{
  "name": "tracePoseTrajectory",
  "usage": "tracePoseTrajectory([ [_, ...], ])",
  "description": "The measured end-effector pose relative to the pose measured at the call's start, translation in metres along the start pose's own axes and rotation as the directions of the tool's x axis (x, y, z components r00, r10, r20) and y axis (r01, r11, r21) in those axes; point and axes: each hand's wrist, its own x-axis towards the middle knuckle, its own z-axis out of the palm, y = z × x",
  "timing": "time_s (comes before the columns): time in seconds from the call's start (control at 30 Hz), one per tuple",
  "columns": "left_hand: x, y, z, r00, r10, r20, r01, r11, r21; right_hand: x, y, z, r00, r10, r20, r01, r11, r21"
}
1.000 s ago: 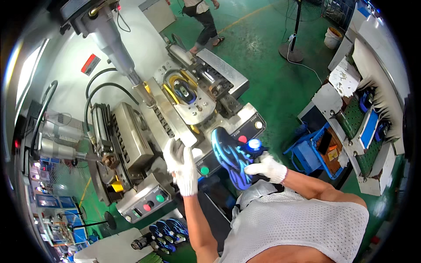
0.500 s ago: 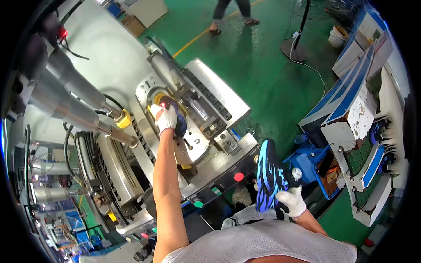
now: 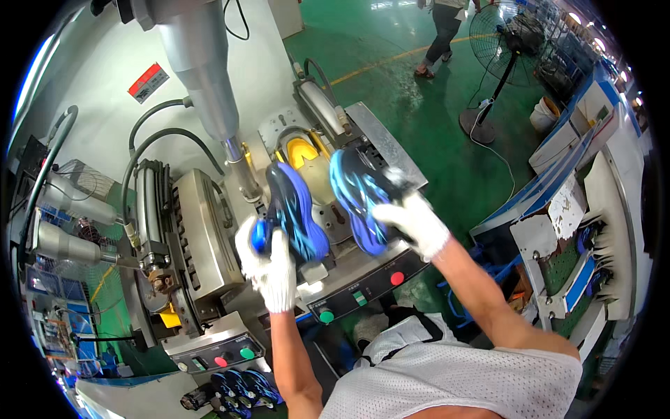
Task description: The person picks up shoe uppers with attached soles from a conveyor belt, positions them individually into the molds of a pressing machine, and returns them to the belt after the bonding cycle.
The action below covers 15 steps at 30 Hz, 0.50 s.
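Both my hands wear white knit gloves. My left hand (image 3: pixel 269 269) grips a black and blue-violet sports shoe (image 3: pixel 301 209) by its near, outer side, with a bright blue patch showing between the fingers. To its right, a second shoe with a similar blue pattern (image 3: pixel 357 199) is in my right hand (image 3: pixel 415 222), which closes around its right side. The two shoes are side by side, apart, above the front of a metal pressing machine (image 3: pixel 335 276). Behind them, the machine's yellow pad (image 3: pixel 302 150) is exposed. Motion blurs part of the right shoe.
A grey cylinder (image 3: pixel 202 77) comes down beside the left shoe. Red button (image 3: pixel 397 278) and green button (image 3: pixel 326 317) sit on the front panel. Several shoes (image 3: pixel 241 391) lie at lower left. A fan (image 3: pixel 499 91), a walking person (image 3: pixel 440 35) and a rack (image 3: pixel 558 216) are farther off.
My left hand has come back from the machine's pad with a shoe. My right hand has raised its shoe from near my body to beside the other. The view has shifted.
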Motion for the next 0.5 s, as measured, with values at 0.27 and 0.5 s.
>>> tracePoseTrajectory([
  [0.27, -0.203, 0.032, -0.166, 0.949, -0.311, 0.052, 0.269, 0.884, 0.382, 0.288, 0.196, 0.090, 0.990, -0.117, -0.084, -0.058, 0.210, -0.976],
  [0.5, -0.402, 0.010, -0.236, 0.723, -0.538, -0.433, 0.684, 0.467, 0.561, 0.323, 0.216, 0.056, 0.993, -0.122, 0.004, 0.007, 0.025, -1.000],
])
